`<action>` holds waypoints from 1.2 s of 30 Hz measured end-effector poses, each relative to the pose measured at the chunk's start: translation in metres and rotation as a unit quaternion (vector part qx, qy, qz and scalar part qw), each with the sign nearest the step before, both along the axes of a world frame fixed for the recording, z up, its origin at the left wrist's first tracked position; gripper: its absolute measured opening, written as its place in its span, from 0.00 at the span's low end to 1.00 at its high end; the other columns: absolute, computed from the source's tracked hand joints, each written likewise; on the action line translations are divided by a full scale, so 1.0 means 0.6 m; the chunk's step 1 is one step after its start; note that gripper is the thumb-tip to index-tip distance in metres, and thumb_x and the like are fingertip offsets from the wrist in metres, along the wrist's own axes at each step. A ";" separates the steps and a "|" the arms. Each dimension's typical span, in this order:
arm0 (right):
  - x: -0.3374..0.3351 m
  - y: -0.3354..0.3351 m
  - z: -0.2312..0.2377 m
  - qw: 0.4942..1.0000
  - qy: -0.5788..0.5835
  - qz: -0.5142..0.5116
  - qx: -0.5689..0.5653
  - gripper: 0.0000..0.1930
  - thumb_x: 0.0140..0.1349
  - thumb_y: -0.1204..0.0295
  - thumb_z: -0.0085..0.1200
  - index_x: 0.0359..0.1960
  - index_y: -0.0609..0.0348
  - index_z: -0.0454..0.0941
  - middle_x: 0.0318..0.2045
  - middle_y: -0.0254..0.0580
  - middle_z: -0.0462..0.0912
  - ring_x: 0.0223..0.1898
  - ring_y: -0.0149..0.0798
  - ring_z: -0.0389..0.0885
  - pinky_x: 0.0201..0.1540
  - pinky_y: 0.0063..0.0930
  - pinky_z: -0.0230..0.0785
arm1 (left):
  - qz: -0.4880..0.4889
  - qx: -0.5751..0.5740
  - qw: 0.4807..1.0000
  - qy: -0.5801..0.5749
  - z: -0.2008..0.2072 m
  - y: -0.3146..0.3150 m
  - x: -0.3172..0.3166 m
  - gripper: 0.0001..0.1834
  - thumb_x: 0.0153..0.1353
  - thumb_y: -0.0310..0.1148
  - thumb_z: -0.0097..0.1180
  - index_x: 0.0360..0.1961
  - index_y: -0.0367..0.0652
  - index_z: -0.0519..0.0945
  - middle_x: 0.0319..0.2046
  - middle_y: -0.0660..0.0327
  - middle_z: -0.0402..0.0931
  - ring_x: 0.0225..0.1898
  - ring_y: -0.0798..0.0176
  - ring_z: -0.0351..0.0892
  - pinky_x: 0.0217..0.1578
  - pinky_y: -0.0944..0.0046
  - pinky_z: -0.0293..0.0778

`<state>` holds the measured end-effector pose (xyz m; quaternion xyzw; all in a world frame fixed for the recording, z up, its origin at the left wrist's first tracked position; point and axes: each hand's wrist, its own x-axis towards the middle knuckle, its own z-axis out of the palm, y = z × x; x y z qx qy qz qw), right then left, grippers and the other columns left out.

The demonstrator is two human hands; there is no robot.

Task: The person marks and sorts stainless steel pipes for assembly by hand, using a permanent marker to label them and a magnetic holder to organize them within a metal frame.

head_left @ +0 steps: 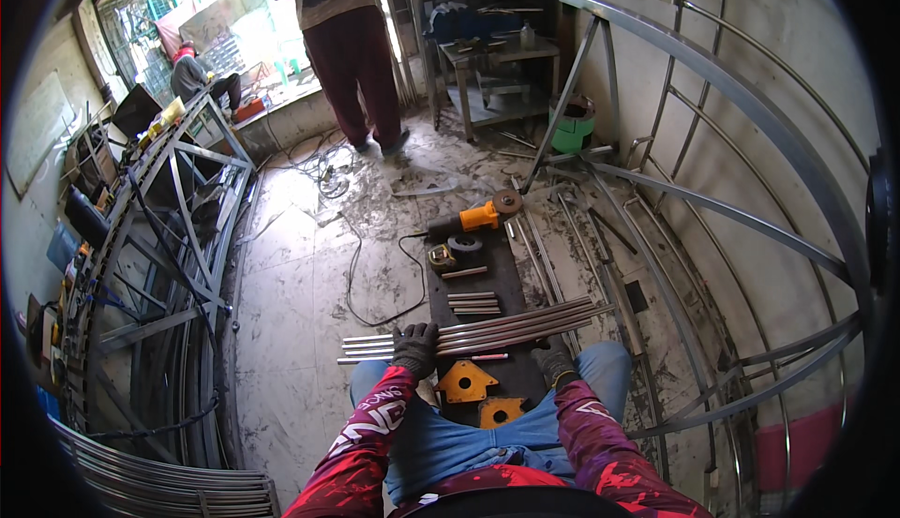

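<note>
A bundle of long, shiny steel tubes (511, 329) lies crosswise in front of my knees. My left hand (414, 347), in a dark glove, is closed over the bundle toward its left end. At the near side of the tubes, right of the middle, is my gloved right hand (553, 360); its fingers are partly hidden, and I cannot tell whether they grip. Several short cut tubes (473, 303) rest just beyond the bundle on a dark flat plate (502, 274). Between my legs sit two yellow magnetic welding squares, one farther (466, 382) and one nearer (501, 412).
Farther along the plate are an orange angle grinder (480, 216) with its cord and a tape measure (442, 256). Metal framework (183, 227) stands left; a large curved steel frame (741, 77) leans right. A person (337, 40) stands ahead; another (192, 77) sits by the opening.
</note>
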<state>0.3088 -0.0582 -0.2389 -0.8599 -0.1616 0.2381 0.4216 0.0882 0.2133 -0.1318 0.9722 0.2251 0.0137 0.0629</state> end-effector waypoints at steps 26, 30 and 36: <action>0.000 0.002 0.007 1.000 0.003 -0.010 0.014 0.23 0.46 0.69 0.63 0.46 0.63 0.80 0.39 0.52 0.86 0.43 0.49 0.85 0.50 0.38 0.74 | 0.011 0.020 0.999 -0.030 0.009 -0.015 0.001 0.23 0.56 0.40 0.59 0.54 0.52 0.71 0.51 0.58 0.73 0.59 0.49 0.70 0.57 0.24 0.59; 0.003 0.003 0.000 1.000 -0.021 -0.013 -0.019 0.22 0.47 0.69 0.64 0.45 0.63 0.80 0.40 0.52 0.86 0.43 0.50 0.85 0.50 0.39 0.74 | 0.006 0.019 1.000 -0.024 0.004 -0.012 0.002 0.24 0.56 0.40 0.58 0.54 0.52 0.71 0.51 0.59 0.73 0.58 0.49 0.70 0.57 0.25 0.59; 0.005 0.003 0.011 1.000 -0.013 -0.011 0.001 0.22 0.46 0.68 0.66 0.44 0.63 0.80 0.40 0.53 0.86 0.44 0.51 0.84 0.51 0.39 0.74 | 0.002 0.041 0.998 -0.049 -0.005 -0.007 0.009 0.25 0.56 0.41 0.59 0.55 0.52 0.70 0.50 0.59 0.73 0.57 0.49 0.71 0.56 0.26 0.60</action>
